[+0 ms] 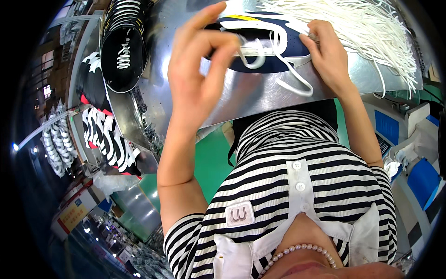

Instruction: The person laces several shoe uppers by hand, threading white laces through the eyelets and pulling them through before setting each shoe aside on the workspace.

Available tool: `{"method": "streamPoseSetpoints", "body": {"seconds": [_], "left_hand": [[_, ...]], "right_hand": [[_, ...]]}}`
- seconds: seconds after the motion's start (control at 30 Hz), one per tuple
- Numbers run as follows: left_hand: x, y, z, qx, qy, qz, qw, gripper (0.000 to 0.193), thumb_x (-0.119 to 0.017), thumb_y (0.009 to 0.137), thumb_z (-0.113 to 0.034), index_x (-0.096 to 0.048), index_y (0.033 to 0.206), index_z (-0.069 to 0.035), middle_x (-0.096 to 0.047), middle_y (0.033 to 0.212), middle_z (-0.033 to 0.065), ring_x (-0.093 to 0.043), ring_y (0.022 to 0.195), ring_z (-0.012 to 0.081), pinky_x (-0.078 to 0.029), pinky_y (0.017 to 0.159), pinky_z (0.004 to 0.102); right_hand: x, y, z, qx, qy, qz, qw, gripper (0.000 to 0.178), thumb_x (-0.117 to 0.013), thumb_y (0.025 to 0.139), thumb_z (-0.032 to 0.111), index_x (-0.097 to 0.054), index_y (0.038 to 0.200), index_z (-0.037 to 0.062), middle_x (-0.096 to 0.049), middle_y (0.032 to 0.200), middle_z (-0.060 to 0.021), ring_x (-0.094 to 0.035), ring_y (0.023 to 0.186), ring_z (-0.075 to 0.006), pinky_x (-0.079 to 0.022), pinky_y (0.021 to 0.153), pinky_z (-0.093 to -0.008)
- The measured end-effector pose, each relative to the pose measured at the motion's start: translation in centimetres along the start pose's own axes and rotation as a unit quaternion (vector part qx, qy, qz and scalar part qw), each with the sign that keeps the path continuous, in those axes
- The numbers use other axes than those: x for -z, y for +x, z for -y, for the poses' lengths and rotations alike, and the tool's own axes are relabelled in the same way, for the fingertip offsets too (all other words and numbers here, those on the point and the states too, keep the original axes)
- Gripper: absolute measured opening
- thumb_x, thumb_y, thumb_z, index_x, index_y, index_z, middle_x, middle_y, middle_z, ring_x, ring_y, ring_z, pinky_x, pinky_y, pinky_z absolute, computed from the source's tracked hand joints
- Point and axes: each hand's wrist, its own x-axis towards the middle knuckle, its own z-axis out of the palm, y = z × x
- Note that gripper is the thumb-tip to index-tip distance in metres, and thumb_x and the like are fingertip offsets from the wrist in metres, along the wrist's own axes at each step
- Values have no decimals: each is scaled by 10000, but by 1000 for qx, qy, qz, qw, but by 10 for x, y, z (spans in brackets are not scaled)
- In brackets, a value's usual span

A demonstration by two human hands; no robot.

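Note:
A navy shoe upper (265,65) with white trim and a yellow stripe lies across the metal table (200,109). My right hand (330,58) grips its right end, thumb on the near side. Over the upper's left part, my left hand (195,65) is raised, thumb and forefinger pinched, somewhat blurred by motion. From that pinch a white shoelace (254,60) curls over the shoe opening. The lace runs through the white eyelet edging, and a loose end hangs over the upper's near side.
A large heap of white laces (367,28) spreads over the table's right side, some overhanging the edge. Stacked black uppers (123,60) lie at the left, beside a lower rack of black, white and red uppers (109,139). A blue chair (423,181) stands at the right.

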Motion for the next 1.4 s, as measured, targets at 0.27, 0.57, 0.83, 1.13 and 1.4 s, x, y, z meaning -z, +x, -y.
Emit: {"method": "streamPoseSetpoints", "body": {"seconds": [0.27,0.57,0.83,1.13,1.4], "left_hand": [[-46,22,24,-8,15,-57,998,44,-703,814,-92,-690,839,-57,-662,1123,71,-554,1021,266,-433,882,361],[-49,16,28,126,37,-30,991,186,-658,893,-175,-685,984,-14,-670,984,98,-609,889,277,-480,794,346],[-54,19,76,525,-354,180,753,542,-579,945,-523,-647,1099,-8,-674,965,109,-601,826,133,-495,736,259],[-78,5,42,405,-221,-11,887,220,-752,844,-201,-704,836,13,-678,723,15,-584,592,69,-449,561,221],[-80,-5,40,389,-151,-39,908,171,-773,825,-132,-704,857,22,-677,727,3,-580,594,49,-453,545,208]], "right_hand": [[8,5,4,-28,224,21,974,197,-639,936,215,-616,1039,49,-596,1055,-20,-568,894,-146,-461,800,-270],[-4,10,33,-217,522,64,823,161,-722,875,186,-683,961,56,-587,736,66,-394,592,0,-273,505,-177],[-30,10,25,-206,357,85,907,368,-753,815,165,-640,1119,-7,-714,805,-70,-636,730,-97,-473,644,-233],[-23,2,37,-141,154,93,974,413,-721,808,245,-595,1147,45,-707,824,-119,-679,789,-282,-501,729,-391],[-9,-14,33,-31,194,62,979,171,-601,925,214,-604,952,45,-654,723,-98,-629,660,-269,-475,630,-369]]}}
